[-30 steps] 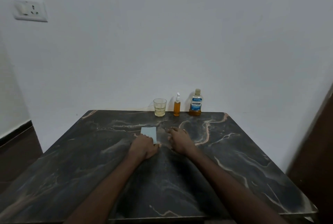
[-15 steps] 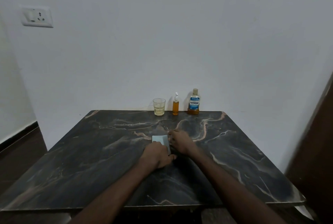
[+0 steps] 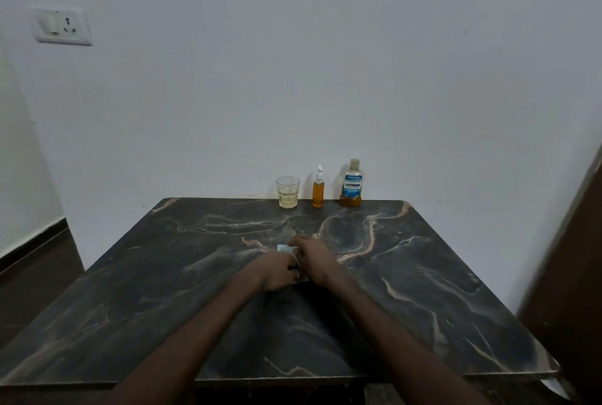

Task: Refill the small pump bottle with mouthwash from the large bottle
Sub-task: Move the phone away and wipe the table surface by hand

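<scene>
Obs., head view. Both bare hands sit together at the centre of the frame on the dark marbled counter (image 3: 130, 307).

Left grip (image 3: 277, 269): knuckles bunched, fingers curled down onto a pale blue sheet (image 3: 284, 247); reads as holding it. Right grip (image 3: 314, 261): touching the left, fingers reaching over the sheet's upper edge. Pinching or only pressing: cannot tell, fingertips hidden.

Task items stand in a row in the upper middle of the frame, at the counter's far edge by the wall. Left to right: glass (image 3: 288, 192) with a little pale liquid, small pump bottle (image 3: 318, 188), large bottle (image 3: 351, 183). All upright, near one another, not touching. Both bottles lie well apart from either grip, above them in the picture; the pump bottle is almost straight above the right grip.

Handling, judged:
- Small pump bottle: slim, narrow base, orange liquid up to the shoulder, white pump on top. Probably light and easily tipped. Best held round the body with one grip while the other turns the pump collar.
- Large bottle: likely rigid clear plastic with a smooth label, capped. Liquid shows only as an amber band at the base, so likely light. Best held round the labelled waist; a smooth wall may slip if wet.

Neither bottle is opened; refill not yet begun.
</scene>
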Action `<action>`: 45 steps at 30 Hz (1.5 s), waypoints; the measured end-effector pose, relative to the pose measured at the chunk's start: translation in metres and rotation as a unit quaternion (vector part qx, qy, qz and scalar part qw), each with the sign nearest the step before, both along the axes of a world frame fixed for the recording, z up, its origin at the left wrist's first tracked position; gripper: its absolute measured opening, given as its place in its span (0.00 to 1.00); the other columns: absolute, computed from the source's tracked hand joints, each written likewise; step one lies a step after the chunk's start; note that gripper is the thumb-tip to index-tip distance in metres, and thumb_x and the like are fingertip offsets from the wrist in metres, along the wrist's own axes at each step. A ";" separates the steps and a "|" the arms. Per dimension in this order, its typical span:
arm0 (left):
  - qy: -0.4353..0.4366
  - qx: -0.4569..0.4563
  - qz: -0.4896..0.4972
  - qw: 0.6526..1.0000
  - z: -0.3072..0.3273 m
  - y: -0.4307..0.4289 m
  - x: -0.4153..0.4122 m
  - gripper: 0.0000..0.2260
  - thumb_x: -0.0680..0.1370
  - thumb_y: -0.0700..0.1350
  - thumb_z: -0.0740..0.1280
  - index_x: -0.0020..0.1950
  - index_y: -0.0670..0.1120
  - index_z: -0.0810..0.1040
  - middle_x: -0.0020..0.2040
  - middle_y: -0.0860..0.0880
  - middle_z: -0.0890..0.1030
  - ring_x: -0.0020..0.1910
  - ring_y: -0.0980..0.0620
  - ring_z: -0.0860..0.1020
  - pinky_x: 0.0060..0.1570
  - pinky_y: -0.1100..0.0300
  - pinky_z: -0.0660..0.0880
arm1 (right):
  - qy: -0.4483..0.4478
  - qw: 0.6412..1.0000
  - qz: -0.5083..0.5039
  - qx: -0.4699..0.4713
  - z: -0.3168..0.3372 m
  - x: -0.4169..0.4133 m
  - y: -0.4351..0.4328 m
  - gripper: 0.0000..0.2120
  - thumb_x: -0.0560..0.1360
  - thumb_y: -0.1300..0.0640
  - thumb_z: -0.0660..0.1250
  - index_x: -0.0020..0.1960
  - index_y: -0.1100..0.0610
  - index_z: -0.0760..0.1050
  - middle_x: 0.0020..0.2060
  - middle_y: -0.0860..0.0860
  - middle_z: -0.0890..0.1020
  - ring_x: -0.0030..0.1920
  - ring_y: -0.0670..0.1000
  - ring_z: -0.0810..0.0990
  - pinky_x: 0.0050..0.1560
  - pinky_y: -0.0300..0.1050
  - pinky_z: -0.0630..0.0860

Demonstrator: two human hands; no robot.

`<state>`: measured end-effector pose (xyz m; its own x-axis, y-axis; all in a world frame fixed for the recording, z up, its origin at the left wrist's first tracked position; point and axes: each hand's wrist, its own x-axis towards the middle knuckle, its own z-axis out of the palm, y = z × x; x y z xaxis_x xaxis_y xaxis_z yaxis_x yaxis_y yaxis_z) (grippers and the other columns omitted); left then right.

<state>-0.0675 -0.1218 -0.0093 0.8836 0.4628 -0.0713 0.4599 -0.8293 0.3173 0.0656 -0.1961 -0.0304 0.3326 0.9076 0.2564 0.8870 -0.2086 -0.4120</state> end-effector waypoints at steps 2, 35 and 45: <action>-0.033 -0.031 0.014 0.999 0.001 0.019 -0.004 0.14 0.80 0.46 0.61 0.52 0.44 0.85 0.55 0.44 0.85 0.54 0.45 0.81 0.60 0.51 0.76 | 0.003 1.000 0.004 0.006 -0.003 -0.006 0.002 0.13 0.83 0.59 0.63 0.66 0.56 0.80 0.64 0.55 0.82 0.63 0.54 0.80 0.66 0.52 0.77; -0.038 0.087 0.197 0.976 -0.076 0.114 -0.037 0.25 0.87 0.54 0.48 0.84 0.50 0.57 0.85 0.46 0.55 0.83 0.38 0.52 0.81 0.42 0.51 | -0.012 0.990 -0.008 -0.141 -0.038 -0.049 0.068 0.30 0.87 0.46 0.45 0.85 0.59 0.49 0.85 0.57 0.50 0.85 0.56 0.47 0.84 0.55 0.45; -0.044 0.092 0.192 0.976 -0.078 0.116 -0.039 0.24 0.87 0.53 0.48 0.84 0.51 0.57 0.85 0.46 0.56 0.83 0.38 0.53 0.81 0.43 0.52 | -0.059 0.985 -0.017 -0.162 -0.042 -0.049 0.104 0.36 0.87 0.40 0.43 0.85 0.63 0.41 0.85 0.60 0.44 0.85 0.57 0.43 0.84 0.55 0.43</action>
<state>-0.1063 -0.0058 -0.0871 0.6409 0.7593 0.1130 0.7264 -0.6474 0.2307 0.0164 -0.0918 -0.0722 0.3489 0.9372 -0.0055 0.9152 -0.3419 -0.2133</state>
